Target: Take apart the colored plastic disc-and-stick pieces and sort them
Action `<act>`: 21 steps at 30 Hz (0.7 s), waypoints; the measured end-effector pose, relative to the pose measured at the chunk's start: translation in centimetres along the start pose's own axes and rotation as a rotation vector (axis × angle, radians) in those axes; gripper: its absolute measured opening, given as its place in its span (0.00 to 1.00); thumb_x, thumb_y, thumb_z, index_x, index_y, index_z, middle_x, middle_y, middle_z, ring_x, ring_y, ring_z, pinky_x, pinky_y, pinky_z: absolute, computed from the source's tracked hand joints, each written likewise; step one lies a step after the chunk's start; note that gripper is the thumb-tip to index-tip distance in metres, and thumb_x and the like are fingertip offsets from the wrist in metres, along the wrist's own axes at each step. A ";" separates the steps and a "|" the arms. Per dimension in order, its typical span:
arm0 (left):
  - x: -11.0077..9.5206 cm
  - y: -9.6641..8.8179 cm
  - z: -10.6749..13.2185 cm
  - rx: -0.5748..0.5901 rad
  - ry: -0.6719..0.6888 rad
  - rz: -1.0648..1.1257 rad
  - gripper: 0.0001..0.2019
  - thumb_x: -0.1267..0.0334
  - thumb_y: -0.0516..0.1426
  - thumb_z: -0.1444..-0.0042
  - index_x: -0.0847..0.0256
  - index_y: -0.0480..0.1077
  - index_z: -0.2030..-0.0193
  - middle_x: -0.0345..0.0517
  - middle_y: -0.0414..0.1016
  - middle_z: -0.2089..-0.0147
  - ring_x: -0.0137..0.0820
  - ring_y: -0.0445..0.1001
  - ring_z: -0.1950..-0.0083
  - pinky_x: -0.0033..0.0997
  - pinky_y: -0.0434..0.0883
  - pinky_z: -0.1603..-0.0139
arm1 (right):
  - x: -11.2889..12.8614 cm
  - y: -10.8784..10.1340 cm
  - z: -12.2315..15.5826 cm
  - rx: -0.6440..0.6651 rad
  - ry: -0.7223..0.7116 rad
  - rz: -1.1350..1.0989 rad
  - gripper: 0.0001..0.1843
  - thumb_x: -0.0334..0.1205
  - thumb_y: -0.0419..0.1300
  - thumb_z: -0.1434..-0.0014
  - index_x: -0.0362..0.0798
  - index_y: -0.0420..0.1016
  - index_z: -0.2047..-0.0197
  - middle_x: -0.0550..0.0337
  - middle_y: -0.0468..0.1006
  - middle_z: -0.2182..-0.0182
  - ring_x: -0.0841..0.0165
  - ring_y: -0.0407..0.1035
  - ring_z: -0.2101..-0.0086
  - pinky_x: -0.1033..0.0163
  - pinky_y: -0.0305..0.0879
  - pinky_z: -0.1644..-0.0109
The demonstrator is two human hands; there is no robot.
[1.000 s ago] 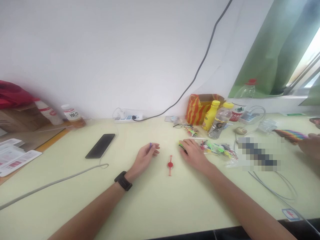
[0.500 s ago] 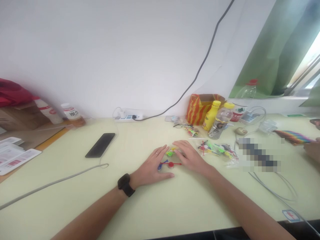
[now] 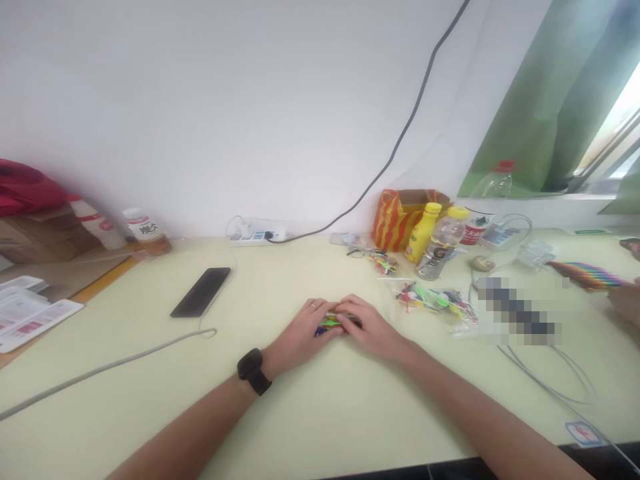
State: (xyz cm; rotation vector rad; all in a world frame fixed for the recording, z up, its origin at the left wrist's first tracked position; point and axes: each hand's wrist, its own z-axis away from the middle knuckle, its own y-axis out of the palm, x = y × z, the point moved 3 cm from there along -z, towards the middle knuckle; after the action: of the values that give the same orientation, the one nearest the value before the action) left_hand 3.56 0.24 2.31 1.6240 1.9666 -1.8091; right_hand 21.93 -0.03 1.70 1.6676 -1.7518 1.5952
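Note:
Several small plastic toy pieces (image 3: pixel 330 322) in green, yellow, blue and red sit bunched together on the table between my two hands. My left hand (image 3: pixel 295 339), with a ring and a black wristband, curls round them from the left, its thumb along the near side. From the right, my right hand (image 3: pixel 373 329) closes in with bent fingers and thumb against the pieces. The fingertips of both hands meet or nearly meet at the far side, hiding part of the bunch. To the right lies a clear bag of similar plastic pieces (image 3: pixel 443 300).
A black phone (image 3: pixel 201 292) and a grey cable (image 3: pixel 115 363) lie to the left. Behind are a power strip (image 3: pixel 257 235), a striped bag (image 3: pixel 393 220), a yellow bottle (image 3: pixel 423 233) and a clear bottle (image 3: pixel 440 245). Another person's hand (image 3: pixel 625 303) shows at the right edge.
My hands have drawn closer together and their fingers have curled in. The plastic pieces, spread apart before, are now bunched between them.

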 end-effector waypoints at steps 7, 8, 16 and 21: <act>-0.6 -0.7 -0.2 -0.035 -0.051 0.073 0.21 0.52 0.59 0.34 0.53 0.69 0.37 0.51 0.73 0.41 0.45 0.71 0.39 0.47 0.68 0.36 | -1.0 -2.1 -0.9 -0.184 -0.042 0.203 0.12 0.44 0.55 0.30 0.53 0.77 0.50 0.51 0.73 0.47 0.58 0.67 0.44 0.49 0.63 0.37; -0.8 -0.9 -0.3 -0.064 -0.043 0.053 0.21 0.53 0.59 0.33 0.53 0.68 0.36 0.52 0.72 0.39 0.45 0.69 0.37 0.47 0.67 0.34 | -1.5 -2.9 -1.3 -0.226 -0.039 0.262 0.12 0.44 0.56 0.31 0.53 0.77 0.49 0.50 0.73 0.46 0.57 0.66 0.43 0.47 0.61 0.35; -2.3 -2.6 -1.5 -0.213 0.084 -0.023 0.14 0.60 0.56 0.31 0.53 0.72 0.41 0.52 0.75 0.45 0.43 0.72 0.41 0.45 0.69 0.38 | -7.8 -9.3 -5.7 -0.224 0.188 0.730 0.16 0.40 0.60 0.37 0.49 0.80 0.48 0.47 0.60 0.32 0.49 0.50 0.33 0.42 0.55 0.32; -2.8 -3.3 -3.0 -0.292 0.113 -0.007 0.11 0.62 0.56 0.32 0.56 0.73 0.45 0.52 0.77 0.47 0.41 0.74 0.44 0.44 0.71 0.41 | -9.8 -10.5 -7.7 -0.193 0.217 0.736 0.13 0.33 0.58 0.39 0.46 0.83 0.56 0.46 0.70 0.37 0.50 0.53 0.35 0.44 0.56 0.33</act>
State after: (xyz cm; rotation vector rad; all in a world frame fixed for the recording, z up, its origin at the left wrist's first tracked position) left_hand 4.44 1.28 7.38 1.6565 2.1608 -1.3768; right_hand 29.95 14.17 2.47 0.7471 -2.4514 1.6979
